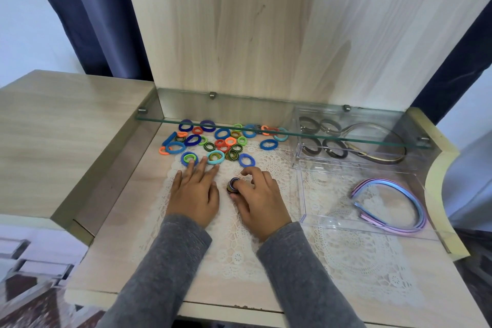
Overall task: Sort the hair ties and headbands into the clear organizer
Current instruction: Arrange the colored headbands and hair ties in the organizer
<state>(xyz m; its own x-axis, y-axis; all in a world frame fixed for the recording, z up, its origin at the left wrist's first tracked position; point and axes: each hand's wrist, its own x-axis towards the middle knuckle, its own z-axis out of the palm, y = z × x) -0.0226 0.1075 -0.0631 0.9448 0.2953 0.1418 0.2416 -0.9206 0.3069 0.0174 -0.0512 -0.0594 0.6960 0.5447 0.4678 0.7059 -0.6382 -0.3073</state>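
loose hair ties (213, 141): unsorted heap on lace doily (239, 247), back-left of worktop (114, 234), far ones under glass shelf (266, 132).
left hand (195, 192): flat on doily, fingers straight and spread, tips touching nearest ties; holds nothing.
held bunch (233, 184): a few dark striped ties, between the hands, just above doily.
right hand (259, 202): fingers curled, pinches the bunch between thumb and fingertips.
tie handling: likely light, soft, stretchy, fabric-covered so not slippery; best pinched across the band or hooked through the loop; bunch may spring apart if loosened.
clear organizer (302, 194): right of hands; dark ties (336, 154) in back compartments, brown headband (386, 160) beside them, pastel headbands (383, 180) in front compartment.
headband handling: probably stiff, springy arcs; best gripped at top of curve.
hard to make out: number of ties in bunch; organizer dividers under shelf glare.
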